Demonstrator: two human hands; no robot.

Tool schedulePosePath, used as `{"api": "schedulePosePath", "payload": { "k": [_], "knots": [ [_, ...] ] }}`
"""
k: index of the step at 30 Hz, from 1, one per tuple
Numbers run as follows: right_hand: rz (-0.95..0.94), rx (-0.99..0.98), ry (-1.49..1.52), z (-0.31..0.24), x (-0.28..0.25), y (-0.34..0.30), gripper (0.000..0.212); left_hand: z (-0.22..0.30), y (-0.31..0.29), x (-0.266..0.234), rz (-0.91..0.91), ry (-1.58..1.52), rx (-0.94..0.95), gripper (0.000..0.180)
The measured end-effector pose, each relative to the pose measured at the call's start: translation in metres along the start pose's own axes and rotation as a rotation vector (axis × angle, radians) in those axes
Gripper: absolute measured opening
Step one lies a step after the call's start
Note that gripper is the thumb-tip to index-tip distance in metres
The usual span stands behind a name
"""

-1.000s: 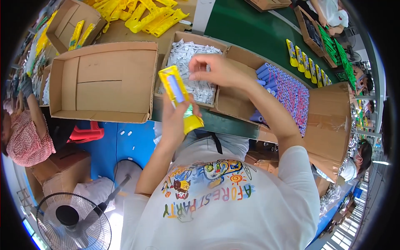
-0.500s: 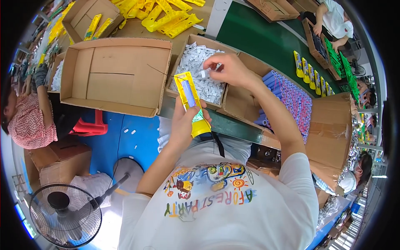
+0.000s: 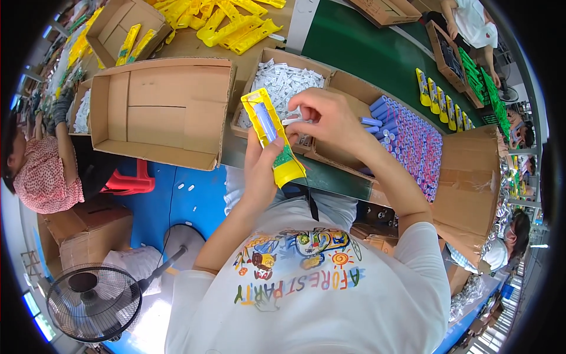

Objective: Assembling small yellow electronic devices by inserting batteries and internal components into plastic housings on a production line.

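Observation:
My left hand is closed round a yellow plastic housing, whose open side faces up. Inside the housing lie a purple cylindrical battery cell and a green circuit board. Thin wires run from it. Just to the right of the housing, my right hand pinches a small white plastic piece between thumb and fingers. Whether the piece touches the housing I cannot tell. Behind it, a cardboard box holds many similar white plastic pieces.
At the right stand many purple cells in a cardboard box. An open carton sits at the left, with yellow housings beyond. A standing fan is at lower left. Co-workers work nearby.
My right hand has come away from above the white pieces, toward the housing, with a white piece in its fingers. The housing has tilted slightly, and its circuit board shows more.

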State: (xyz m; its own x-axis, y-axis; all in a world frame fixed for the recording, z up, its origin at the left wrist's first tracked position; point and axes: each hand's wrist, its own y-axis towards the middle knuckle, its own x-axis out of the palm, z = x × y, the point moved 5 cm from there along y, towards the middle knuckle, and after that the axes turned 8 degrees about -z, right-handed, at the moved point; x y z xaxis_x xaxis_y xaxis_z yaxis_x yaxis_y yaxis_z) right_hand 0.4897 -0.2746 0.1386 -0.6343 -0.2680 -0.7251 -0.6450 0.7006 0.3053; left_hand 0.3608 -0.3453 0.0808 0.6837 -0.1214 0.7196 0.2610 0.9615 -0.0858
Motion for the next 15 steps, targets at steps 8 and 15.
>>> {"api": "schedulePosePath", "payload": {
  "k": [8,15],
  "knots": [
    [-0.089,0.351,0.232,0.013,-0.005,-0.007,0.033,-0.010,0.002,-0.009,-0.045,0.112,-0.031,0.049],
    [-0.237,0.416,0.295,0.019,0.003,0.010,0.036,-0.013,0.002,-0.010,-0.137,0.317,-0.144,0.034]
  ]
}}
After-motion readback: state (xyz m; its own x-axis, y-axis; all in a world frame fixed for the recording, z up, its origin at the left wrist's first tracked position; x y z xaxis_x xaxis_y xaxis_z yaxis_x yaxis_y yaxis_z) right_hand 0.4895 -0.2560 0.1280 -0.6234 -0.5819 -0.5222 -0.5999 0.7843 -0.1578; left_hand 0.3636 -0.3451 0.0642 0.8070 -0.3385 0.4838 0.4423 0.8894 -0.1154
